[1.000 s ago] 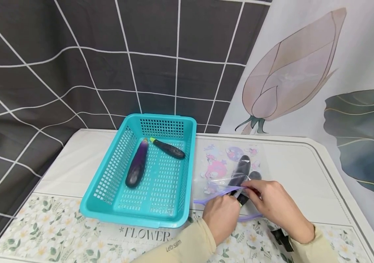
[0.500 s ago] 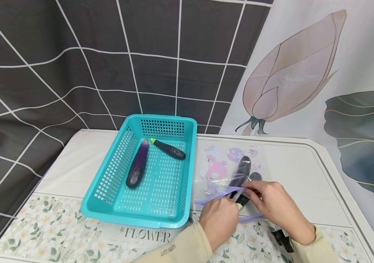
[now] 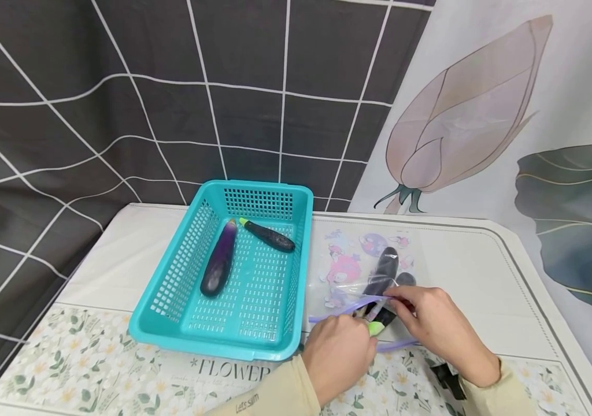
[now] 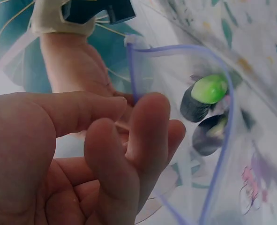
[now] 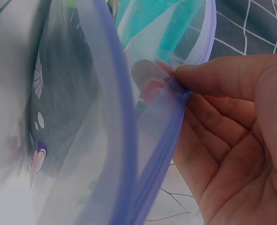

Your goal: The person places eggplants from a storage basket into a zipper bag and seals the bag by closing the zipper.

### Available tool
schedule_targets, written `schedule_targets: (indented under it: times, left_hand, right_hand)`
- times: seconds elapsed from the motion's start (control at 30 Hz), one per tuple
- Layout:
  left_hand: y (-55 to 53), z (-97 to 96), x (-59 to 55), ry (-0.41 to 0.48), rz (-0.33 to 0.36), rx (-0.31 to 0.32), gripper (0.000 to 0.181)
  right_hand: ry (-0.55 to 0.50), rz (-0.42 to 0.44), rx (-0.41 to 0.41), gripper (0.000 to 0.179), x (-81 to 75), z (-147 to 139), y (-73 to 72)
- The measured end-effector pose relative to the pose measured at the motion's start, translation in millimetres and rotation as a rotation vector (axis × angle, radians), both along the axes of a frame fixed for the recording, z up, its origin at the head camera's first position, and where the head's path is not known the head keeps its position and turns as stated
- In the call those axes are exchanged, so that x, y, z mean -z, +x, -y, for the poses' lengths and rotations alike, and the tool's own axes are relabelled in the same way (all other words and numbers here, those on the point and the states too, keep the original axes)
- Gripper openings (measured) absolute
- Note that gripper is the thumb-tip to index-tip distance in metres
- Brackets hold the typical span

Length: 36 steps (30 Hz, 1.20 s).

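We see the right hand (image 3: 433, 318) pinching the clear bag (image 3: 345, 267) by its purple rim; the left hand (image 3: 339, 353), loosely curled and holding nothing, is at its mouth. Inside lie two dark vegetables (image 3: 384, 267), partly covered by the hands in the head view. Beside stands a teal basket (image 3: 223, 346) with an eggplant (image 3: 219, 263) and a zucchini (image 3: 271, 236). Only the left wrist view shows us both stem ends (image 4: 209, 89) clearly.
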State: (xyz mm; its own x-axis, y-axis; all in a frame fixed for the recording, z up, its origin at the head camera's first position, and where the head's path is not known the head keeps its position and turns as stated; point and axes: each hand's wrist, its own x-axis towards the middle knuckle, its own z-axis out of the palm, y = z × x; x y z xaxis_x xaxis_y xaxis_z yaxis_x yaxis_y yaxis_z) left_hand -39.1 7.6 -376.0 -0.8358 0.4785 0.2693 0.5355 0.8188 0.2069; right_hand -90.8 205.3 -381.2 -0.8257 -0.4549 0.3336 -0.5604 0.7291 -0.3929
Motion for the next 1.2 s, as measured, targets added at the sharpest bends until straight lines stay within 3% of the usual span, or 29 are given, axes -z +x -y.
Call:
schedule_targets:
  times: [0.07, 0.2, 0.5, 0.8, 1.03, 1.2]
  left_hand:
    - [1.5, 2.3, -4.1, 0.052, 0.047, -0.014, 0.031]
    - [5.0, 6.8, -12.3, 0.063, 0.072, 0.007, 0.029]
    - [11.4, 20.3, -31.9, 0.059, 0.036, 0.048, 0.029]
    - [6.3, 38.8, -46.0, 0.064, 0.053, 0.021, 0.037]
    - [2.4, 56.1, -54.8, 0.1, 0.118, 0.001, 0.036]
    - [-1.4, 68.3, -59.1, 0.085, 0.102, -0.004, 0.036]
  right_hand:
    - [-0.002, 0.0, -0.002, 0.018, 0.0, 0, 0.1]
    - [-0.002, -0.002, -0.005, 0.018, 0.2, 0, 0.2]
    - [-0.004, -0.009, -0.01, 0.018, 1.3, 1, 1.0]
    - [-0.003, -0.011, -0.01, 0.018, 1.0, 1, 0.3]
    - [-0.001, -0.032, -0.018, 0.018, 2.3, 1, -0.5]
    - [-0.001, -0.02, -0.02, 0.018, 2.4, 2, -0.3]
